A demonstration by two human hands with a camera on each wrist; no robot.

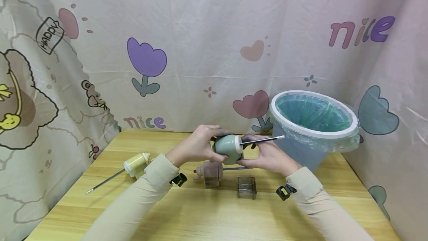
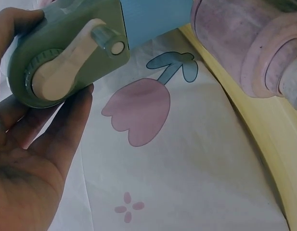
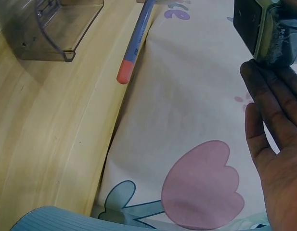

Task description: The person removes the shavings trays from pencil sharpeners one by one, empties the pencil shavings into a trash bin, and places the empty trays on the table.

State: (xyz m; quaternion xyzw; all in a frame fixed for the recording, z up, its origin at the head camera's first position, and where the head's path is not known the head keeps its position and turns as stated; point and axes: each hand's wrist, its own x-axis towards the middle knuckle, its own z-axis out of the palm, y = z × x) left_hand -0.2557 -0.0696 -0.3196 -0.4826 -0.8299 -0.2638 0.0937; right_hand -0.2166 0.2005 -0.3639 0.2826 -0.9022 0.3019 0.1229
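Note:
A green crank pencil sharpener is held above the table, a dark pencil sticking out of its white front ring to the right. My left hand grips its rear end; in the left wrist view the pale crank handle faces the camera. On the other end, my right hand pinches the sharpener's lower part, thumb below and fingers behind the pencil. Dark, dusty residue shows in the clear drawer part above the right fingertips. Both hands have dark-smudged fingers.
Below the hands lies a pink sharpener with a blue pencil in it. A clear shavings drawer sits nearby. At left is a yellow sharpener with a pencil. A lined trash bin stands right.

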